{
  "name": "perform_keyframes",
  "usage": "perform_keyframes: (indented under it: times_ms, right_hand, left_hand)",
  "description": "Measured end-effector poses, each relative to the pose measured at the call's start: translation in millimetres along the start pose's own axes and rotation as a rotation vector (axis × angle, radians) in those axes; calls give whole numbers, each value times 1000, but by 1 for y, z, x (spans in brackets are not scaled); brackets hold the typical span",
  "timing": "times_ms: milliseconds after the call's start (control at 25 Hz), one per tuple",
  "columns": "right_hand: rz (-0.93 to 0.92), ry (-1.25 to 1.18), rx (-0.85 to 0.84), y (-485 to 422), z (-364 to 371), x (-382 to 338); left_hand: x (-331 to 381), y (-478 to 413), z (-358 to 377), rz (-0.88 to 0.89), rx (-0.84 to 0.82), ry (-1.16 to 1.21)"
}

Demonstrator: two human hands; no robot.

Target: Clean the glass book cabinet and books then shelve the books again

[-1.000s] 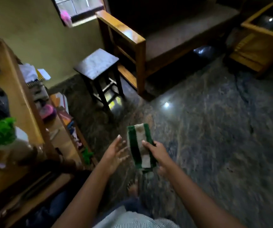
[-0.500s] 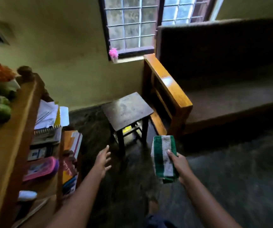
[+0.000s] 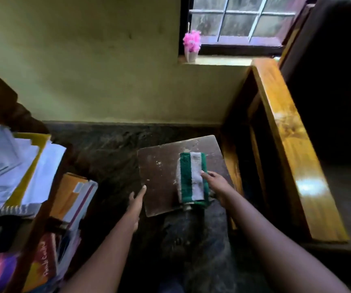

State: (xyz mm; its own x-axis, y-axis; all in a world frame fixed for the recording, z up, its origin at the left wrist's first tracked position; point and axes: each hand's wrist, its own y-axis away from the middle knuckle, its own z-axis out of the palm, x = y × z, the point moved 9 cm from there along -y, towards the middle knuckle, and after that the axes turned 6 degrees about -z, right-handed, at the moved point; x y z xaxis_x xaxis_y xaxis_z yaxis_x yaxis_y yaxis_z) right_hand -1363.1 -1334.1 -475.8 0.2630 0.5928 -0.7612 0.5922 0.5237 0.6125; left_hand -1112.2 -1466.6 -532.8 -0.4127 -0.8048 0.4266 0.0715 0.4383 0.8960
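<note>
My right hand (image 3: 215,185) grips a folded green and white striped cloth (image 3: 192,178) held over the top of a small dark wooden stool (image 3: 159,178). My left hand (image 3: 136,199) reaches out with straight fingers, its fingertips at the stool's left edge. At the far left stands the wooden book cabinet (image 3: 35,233), its shelves crammed with books (image 3: 73,199), loose papers (image 3: 12,166) and a spiral notebook. I see no glass on it from here.
A wooden sofa with a broad polished armrest (image 3: 288,144) fills the right side, close against the stool. Behind it is a window (image 3: 233,20) with a pink ornament (image 3: 191,43) on the sill. Dark stone floor (image 3: 111,153) lies between cabinet and stool.
My view has swung up and closed in on the stool. Both hands have moved forward: the cloth is now over the stool top and my left hand is at its edge.
</note>
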Motion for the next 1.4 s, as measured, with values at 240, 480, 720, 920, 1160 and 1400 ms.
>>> perform_keyframes:
  times_ms: [240,480,720,920,1160,1400]
  right_hand:
    - [-6,396,413,-84,-70,23]
    - [290,330,129,-123,-74,82]
    - [327,175,196,-27,-71,101]
    - [310,-36,275,90,-65,128]
    - [246,-424,383,261,-50,190]
    - [280,-834,638,424,-61,281]
  left_hand:
    - [15,-59,35,-65,94,17]
    - [-31,-151,3,-194,71,95]
    - [-9,-43,3,-176,46,179]
    - [-9,58,-12,25,61,53]
    - [-59,171,-48,184,1,-169]
    - [-126,254,0,295,-208,-455]
